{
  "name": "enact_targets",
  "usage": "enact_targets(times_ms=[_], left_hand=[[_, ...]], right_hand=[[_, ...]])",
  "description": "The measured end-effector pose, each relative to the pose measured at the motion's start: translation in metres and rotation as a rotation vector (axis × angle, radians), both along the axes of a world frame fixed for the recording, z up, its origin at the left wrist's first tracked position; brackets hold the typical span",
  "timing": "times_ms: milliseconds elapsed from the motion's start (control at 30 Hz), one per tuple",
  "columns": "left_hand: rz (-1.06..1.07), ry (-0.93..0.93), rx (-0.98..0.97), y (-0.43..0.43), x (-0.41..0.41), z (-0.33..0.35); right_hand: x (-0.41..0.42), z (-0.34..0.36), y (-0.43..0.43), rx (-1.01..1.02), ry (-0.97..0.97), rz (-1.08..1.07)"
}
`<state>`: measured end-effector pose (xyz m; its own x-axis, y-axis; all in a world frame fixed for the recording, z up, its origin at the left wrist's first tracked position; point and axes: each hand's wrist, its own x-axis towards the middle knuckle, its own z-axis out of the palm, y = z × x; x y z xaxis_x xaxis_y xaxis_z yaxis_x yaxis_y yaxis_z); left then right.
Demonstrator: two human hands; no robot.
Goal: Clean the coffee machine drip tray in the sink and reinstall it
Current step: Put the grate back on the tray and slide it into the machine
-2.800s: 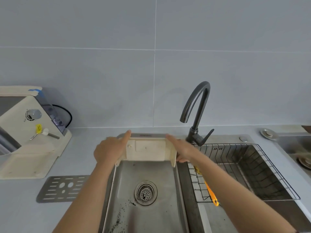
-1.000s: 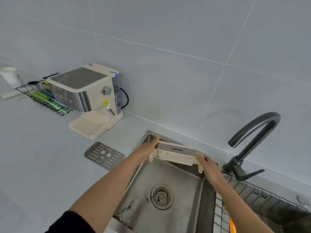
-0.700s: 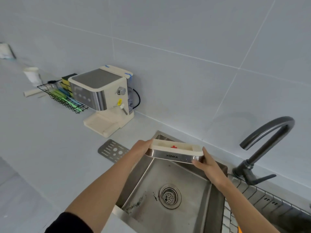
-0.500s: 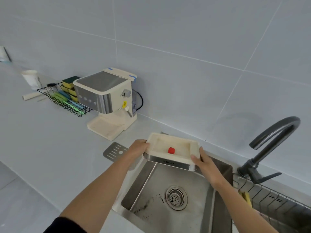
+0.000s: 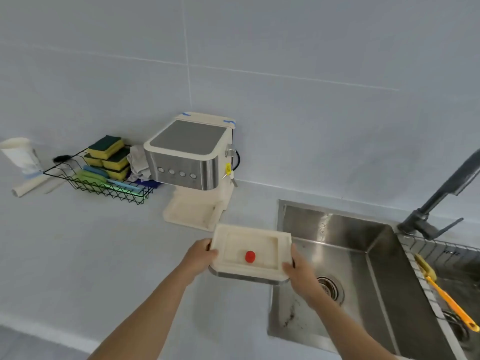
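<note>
The cream drip tray (image 5: 250,245), open side up with a small red float (image 5: 250,256) inside and a steel front strip, is held level above the counter just left of the sink (image 5: 363,281). My left hand (image 5: 199,258) grips its left end and my right hand (image 5: 298,271) grips its right end. The cream and steel coffee machine (image 5: 191,158) stands at the back, its empty base (image 5: 192,213) just beyond the tray. The metal grate is hidden from view.
A dark faucet (image 5: 441,198) rises at the right behind the sink. A wire rack (image 5: 441,255) with a yellow brush (image 5: 446,300) spans the right basin. A black wire basket (image 5: 98,183) with sponges sits left of the machine, a white tube (image 5: 22,157) beyond it.
Both hands turned the tray from tipped over the sink to open side up and carried it left, out of the sink toward the coffee machine. The view swung left with it.
</note>
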<state>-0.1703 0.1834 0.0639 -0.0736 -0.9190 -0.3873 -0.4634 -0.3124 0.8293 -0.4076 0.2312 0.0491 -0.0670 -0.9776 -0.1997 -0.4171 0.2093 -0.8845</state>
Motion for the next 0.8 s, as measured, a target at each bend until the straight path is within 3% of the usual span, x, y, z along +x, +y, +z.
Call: enact_targets(times_ms=[433, 800], left_hand=[[-0.158, -0.200, 0.080, 0.011, 0.058, -0.048], [-0.194, -0.379, 0.091, 0.006, 0.058, -0.058]], right_hand=[[0.072, -0.035, 0.036, 0.340, 0.260, -0.072], [0.068, -0.041, 0.029, 0.410, 0.395, 0.015]])
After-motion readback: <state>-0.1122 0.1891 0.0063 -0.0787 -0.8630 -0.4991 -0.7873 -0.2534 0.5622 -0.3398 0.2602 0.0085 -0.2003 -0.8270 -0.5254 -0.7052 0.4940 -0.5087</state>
